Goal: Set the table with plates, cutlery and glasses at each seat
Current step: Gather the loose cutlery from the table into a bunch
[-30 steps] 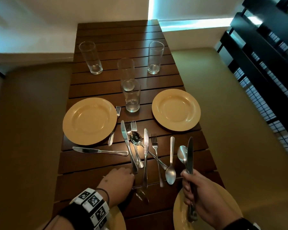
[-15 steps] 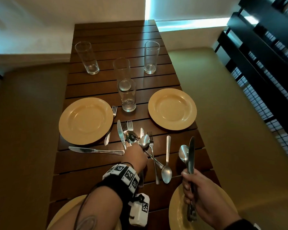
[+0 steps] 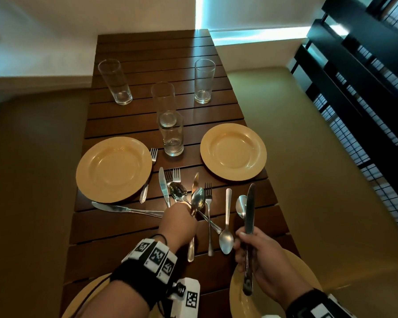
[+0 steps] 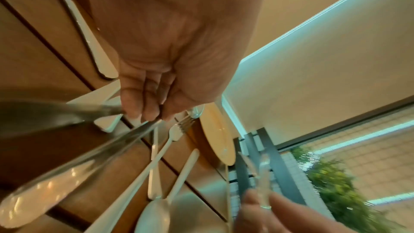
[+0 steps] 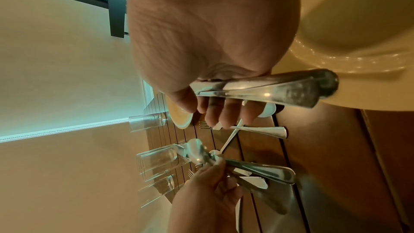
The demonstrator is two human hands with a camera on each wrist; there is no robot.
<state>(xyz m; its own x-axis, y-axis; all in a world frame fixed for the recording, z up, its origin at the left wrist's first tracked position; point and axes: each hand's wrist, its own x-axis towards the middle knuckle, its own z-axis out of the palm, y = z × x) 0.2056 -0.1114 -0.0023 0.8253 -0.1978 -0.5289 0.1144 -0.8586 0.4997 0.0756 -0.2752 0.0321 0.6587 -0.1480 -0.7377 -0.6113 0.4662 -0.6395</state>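
Loose cutlery point(image 3: 208, 214) lies in a heap on the slatted wooden table point(image 3: 147, 53). My left hand point(image 3: 180, 220) is over this heap and pinches a spoon point(image 3: 198, 199), raised bowl-up, together with what looks like a knife point(image 3: 195, 180). Their handles point(image 4: 67, 171) run back under the palm in the left wrist view. My right hand point(image 3: 246, 244) hovers at the near right and grips a knife point(image 3: 249, 207) and a second spoon point(image 3: 241, 206) upright. Both of those handles point(image 5: 268, 88) show in the right wrist view.
Two yellow plates point(image 3: 114, 169) point(image 3: 233, 152) sit mid-table, with a fork point(image 3: 148, 177) and a knife point(image 3: 126, 209) by the left one. Two more plates point(image 3: 85, 299) point(image 3: 239, 294) are at the near edge. Several empty glasses point(image 3: 173, 134) stand farther back. Benches flank the table.
My left hand moved forward from the near edge into the cutlery heap and lifted a spoon off the table. The right hand kept its knife and spoon and hardly moved.
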